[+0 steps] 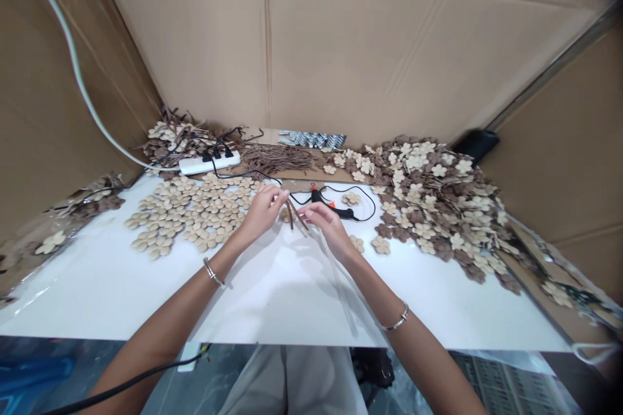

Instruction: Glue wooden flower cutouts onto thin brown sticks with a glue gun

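Observation:
Over the middle of the white table, my left hand [263, 213] pinches a narrow brown strip [298, 219] that is folded or doubled, its two ends hanging down. From the other side, my right hand [329, 225] has its fingertips closed on one of those lengths. Just behind my right hand lies a black and orange glue gun [335, 205] with a looping cord. A beige felt-like flower [285, 214] is partly hidden behind the strip. Two more beige flowers [381, 245] rest to the right of my right hand.
Many beige flowers [195, 207] spread over the left side. Brown and cream flowers [428, 201] heap up at right. A bundle of brown strips [277, 159] lies at the back, beside a white power strip [210, 162]. Cardboard walls [341, 45] enclose the table [272, 311].

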Motion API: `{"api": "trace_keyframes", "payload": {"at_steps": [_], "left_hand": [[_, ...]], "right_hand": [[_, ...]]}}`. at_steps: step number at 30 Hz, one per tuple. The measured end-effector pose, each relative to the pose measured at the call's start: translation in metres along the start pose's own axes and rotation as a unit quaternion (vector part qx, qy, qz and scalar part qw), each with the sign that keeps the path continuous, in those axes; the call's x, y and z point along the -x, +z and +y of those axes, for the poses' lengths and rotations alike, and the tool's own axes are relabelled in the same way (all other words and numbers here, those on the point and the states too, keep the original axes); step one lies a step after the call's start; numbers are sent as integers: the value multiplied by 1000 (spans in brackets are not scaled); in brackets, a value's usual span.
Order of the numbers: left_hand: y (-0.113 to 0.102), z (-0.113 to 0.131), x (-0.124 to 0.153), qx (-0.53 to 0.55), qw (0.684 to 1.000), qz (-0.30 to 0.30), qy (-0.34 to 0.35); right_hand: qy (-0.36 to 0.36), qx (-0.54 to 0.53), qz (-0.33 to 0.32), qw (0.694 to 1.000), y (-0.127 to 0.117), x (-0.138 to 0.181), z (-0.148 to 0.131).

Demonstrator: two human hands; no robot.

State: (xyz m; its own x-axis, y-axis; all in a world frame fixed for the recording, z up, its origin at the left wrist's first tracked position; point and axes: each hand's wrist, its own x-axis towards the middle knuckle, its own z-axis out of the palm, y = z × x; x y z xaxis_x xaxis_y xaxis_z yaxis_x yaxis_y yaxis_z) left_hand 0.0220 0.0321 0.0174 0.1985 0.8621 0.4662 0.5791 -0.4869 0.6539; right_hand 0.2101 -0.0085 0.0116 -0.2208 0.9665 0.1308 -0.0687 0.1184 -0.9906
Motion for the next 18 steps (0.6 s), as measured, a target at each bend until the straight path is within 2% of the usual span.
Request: {"api": "trace_keyframes", "payload": {"at_steps": [4, 9, 13, 18], "left_hand": [[7, 10, 6, 6, 999, -31, 15], [11, 19, 11, 12, 998, -50, 22], [8, 15, 7, 5, 999, -29, 16], [-3, 0, -1, 10, 1000, 15, -1]], "right_hand": [[4, 16, -4, 1000, 0, 1, 0], [47, 14, -23, 999, 0, 3, 0], [67, -3, -30, 997, 0, 3, 4], [44, 0, -50, 998, -2, 2, 7]]}}
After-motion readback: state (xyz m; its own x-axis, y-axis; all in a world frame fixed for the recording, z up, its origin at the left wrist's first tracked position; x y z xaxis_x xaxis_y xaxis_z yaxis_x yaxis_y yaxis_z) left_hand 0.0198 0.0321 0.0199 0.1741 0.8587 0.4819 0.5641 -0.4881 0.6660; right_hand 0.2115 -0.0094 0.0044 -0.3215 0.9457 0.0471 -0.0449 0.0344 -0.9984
